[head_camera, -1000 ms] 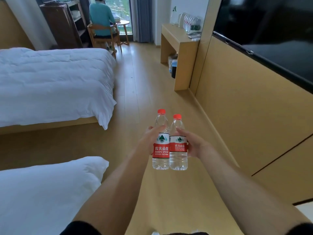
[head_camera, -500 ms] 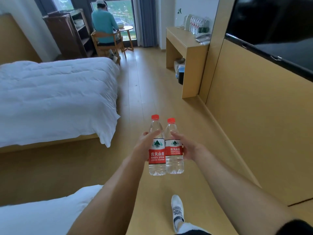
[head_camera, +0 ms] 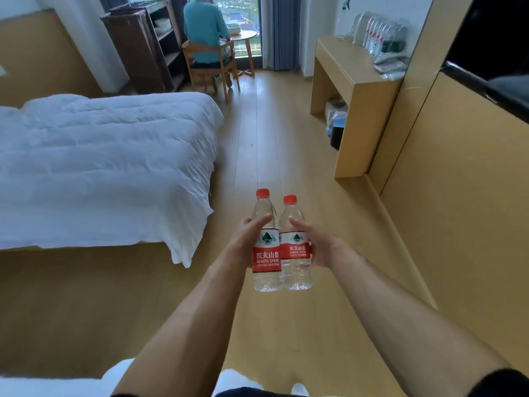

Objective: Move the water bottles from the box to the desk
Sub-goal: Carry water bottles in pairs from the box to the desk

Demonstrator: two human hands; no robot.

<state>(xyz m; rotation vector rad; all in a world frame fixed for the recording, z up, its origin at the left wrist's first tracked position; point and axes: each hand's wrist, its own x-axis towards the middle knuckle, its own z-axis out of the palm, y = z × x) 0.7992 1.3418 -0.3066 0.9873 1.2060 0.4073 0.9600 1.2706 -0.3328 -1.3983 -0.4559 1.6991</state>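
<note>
Gripping one upright water bottle each, left hand (head_camera: 243, 239) and right hand (head_camera: 320, 245), bottles (head_camera: 267, 253) touching.

The desk (head_camera: 349, 73) looks nearer; both bottles (head_camera: 282, 253) have apparently advanced.

Desk bottles (head_camera: 382, 38) blurred (count unclear); left hand (head_camera: 246, 242) fingers hidden behind left bottle (head_camera: 266, 247).
</note>
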